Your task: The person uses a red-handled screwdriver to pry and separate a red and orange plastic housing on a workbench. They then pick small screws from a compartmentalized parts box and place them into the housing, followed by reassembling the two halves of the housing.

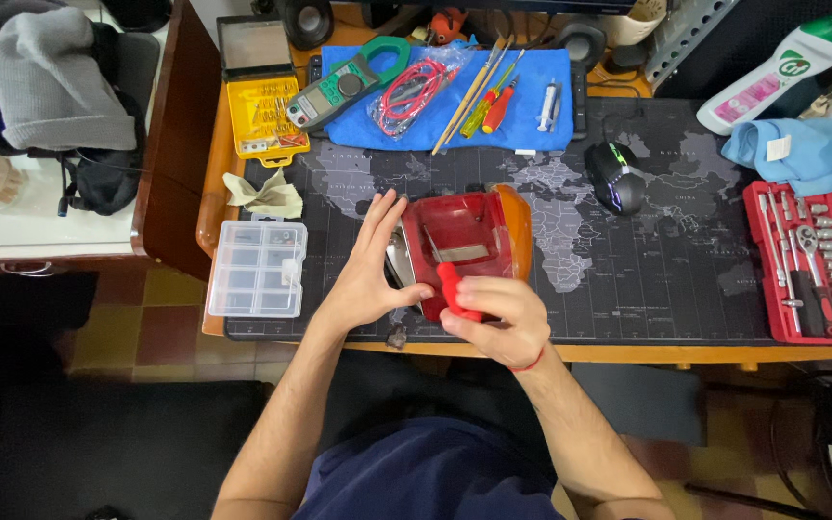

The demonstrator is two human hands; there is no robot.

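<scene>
A red and orange plastic lamp housing [469, 236] lies on the dark map-printed desk mat [666, 260]. My left hand [368, 265] grips its left side, fingers spread upward. My right hand [495, 318] is closed on a red-handled screwdriver [453, 289], whose shaft points into the housing's open interior.
A clear compartment box [257, 268] sits left of the mat, a yellow bit case [264, 116] behind it. A blue cloth [532, 106] holds a clamp meter [344, 87], leads, brushes and screwdrivers. A black mouse [614, 177] and a red socket set [811, 260] lie right.
</scene>
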